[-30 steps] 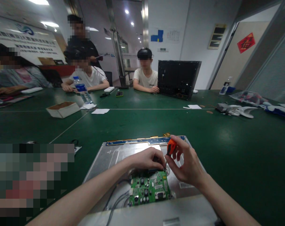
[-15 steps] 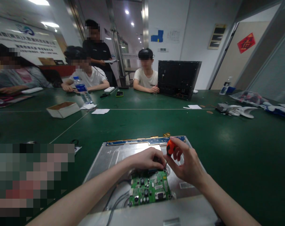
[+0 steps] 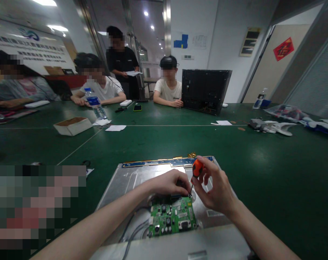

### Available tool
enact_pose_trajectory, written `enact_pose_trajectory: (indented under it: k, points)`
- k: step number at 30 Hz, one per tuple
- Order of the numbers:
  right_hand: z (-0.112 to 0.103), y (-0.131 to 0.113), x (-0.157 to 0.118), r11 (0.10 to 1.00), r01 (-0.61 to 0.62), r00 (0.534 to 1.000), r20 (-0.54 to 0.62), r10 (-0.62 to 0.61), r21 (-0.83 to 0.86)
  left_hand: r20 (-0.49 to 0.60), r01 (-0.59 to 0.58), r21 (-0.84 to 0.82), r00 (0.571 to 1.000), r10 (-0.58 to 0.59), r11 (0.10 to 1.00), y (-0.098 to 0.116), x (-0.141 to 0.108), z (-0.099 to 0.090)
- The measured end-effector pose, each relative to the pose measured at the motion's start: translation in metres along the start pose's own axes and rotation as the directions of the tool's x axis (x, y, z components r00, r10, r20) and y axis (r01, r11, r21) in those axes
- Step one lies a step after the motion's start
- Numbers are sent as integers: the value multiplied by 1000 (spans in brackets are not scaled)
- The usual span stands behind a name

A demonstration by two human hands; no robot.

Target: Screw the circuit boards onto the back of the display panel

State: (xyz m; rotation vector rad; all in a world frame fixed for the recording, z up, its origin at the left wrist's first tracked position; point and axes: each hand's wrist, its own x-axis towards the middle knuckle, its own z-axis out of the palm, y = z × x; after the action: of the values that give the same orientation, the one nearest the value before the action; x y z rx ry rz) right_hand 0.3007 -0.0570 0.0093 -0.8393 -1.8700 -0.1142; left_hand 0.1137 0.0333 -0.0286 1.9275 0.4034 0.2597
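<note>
My right hand grips a screwdriver with an orange and black handle. Its thin shaft slants down to the upper right corner of a green circuit board. Beside the tip, my left hand has its fingers bent and pressed together. What those fingers pinch, if anything, is too small to make out. The board lies on the silver metal back of a display panel, with grey cables running from its left side. Along the panel's far edge runs a narrow blue circuit strip.
On the green table stand an open box, a water bottle and a black monitor housing. Paper slips lie around. Several people sit or stand across the table and to the left.
The screwdriver handle has tilted slightly to the right, and the fingers of my right hand have shifted on it. My left hand stays put. The standing person has moved right.
</note>
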Motion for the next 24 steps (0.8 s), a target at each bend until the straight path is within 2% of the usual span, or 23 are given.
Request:
enact_pose_trajectory:
  k: [9,24]
  points:
    - [1,-2,3,1000,23,999,-26,-23,-3,-8,-29,27,1000,29,999,7,0,-1]
    - [0,-2,2,1000,14,999,-28,-14,2,8,-14,30,1000,14,999,-2,1,-1]
